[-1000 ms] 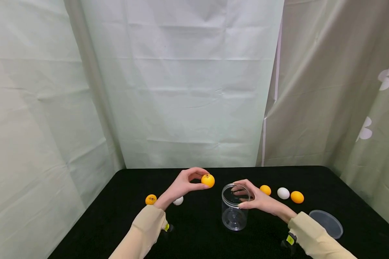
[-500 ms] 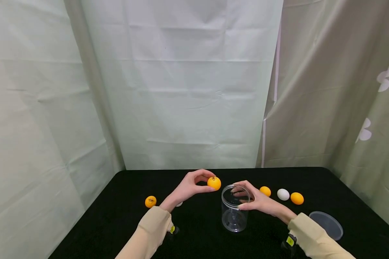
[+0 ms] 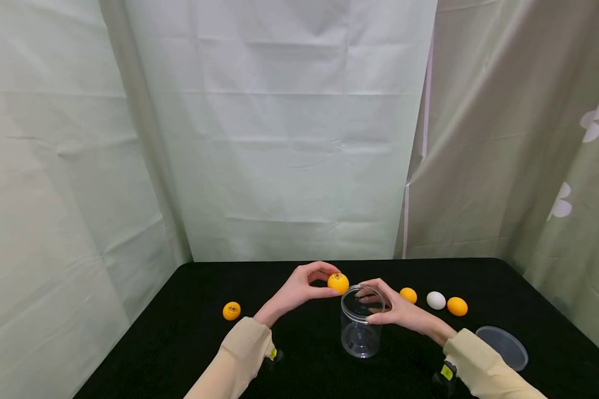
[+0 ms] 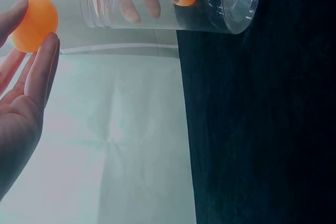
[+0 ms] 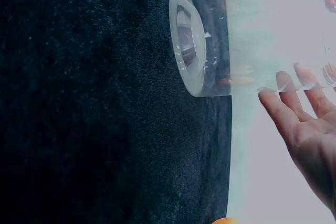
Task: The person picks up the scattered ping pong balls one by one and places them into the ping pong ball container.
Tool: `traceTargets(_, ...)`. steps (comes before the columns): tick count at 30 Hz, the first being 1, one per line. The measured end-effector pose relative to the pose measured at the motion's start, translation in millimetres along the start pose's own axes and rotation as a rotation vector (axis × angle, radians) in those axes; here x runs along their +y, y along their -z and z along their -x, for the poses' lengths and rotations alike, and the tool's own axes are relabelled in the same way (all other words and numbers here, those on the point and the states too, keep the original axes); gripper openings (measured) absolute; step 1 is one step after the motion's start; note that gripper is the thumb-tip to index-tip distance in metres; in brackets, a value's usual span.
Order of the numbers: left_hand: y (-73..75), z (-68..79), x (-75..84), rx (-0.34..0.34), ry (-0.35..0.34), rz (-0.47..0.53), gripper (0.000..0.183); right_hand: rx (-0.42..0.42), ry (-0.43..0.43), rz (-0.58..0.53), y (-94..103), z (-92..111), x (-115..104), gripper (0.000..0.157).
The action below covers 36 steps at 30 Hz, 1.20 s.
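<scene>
In the head view my left hand (image 3: pixel 299 289) pinches an orange ping-pong ball (image 3: pixel 338 284) between thumb and fingers. The ball is at the left side of the rim of a clear plastic jar (image 3: pixel 361 338), about level with it. The jar stands upright and lidless on the black table, and no ball shows inside. My right hand (image 3: pixel 399 307) holds the jar near its mouth from the right, thumb in front and fingers behind. In the left wrist view the pinched ball (image 4: pixel 35 23) appears apart from the jar (image 4: pixel 163 3). Fingers of the right hand (image 5: pixel 310 129) touch the jar's wall in the right wrist view.
Right of the jar sit an orange ball (image 3: pixel 408 295), a white ball (image 3: pixel 436 300) and another orange ball (image 3: pixel 457 306). A translucent round lid (image 3: pixel 504 348) lies nearer, by the right sleeve. One orange ball (image 3: pixel 232 311) rests at the left. Pale curtains (image 3: pixel 299 138) hang behind the table.
My left hand has moved right with the orange ball, up to the jar's rim. Its forearm now covers the white ball at the left. The right hand and jar have stayed in place.
</scene>
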<state>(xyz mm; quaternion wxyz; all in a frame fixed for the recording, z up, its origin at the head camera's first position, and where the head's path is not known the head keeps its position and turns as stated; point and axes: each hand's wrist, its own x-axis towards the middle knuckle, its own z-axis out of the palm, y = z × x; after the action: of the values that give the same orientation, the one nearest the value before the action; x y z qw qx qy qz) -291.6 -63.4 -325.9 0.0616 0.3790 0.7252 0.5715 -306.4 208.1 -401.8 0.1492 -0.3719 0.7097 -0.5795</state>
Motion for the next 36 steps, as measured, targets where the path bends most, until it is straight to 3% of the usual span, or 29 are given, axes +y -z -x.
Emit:
traceTargets(14, -13.2, -7.3, 4.8, -0.001, -0.011, -0.033, 0.033, -0.006, -0.008, -0.003, 0.2, 0.8, -1.7, 0.058)
traceTargets(26, -16.5, -22.9, -24.7, 0.007, -0.038, -0.046, 0.033, -0.009, -0.001, 0.0, 1.7, -1.4, 0.6, 0.055)
traceTargets(33, -23.3, -26.3, -15.7, -0.002, -0.026, -0.056, 0.032, -0.003, -0.021, -0.026, 2.0, -1.0, 1.0, 0.056)
traceTargets(36, -25.4, -29.4, -19.8, 0.001, -0.019, -0.062, 0.031, 0.0, -0.018, -0.029, 2.3, -1.6, 1.1, 0.057)
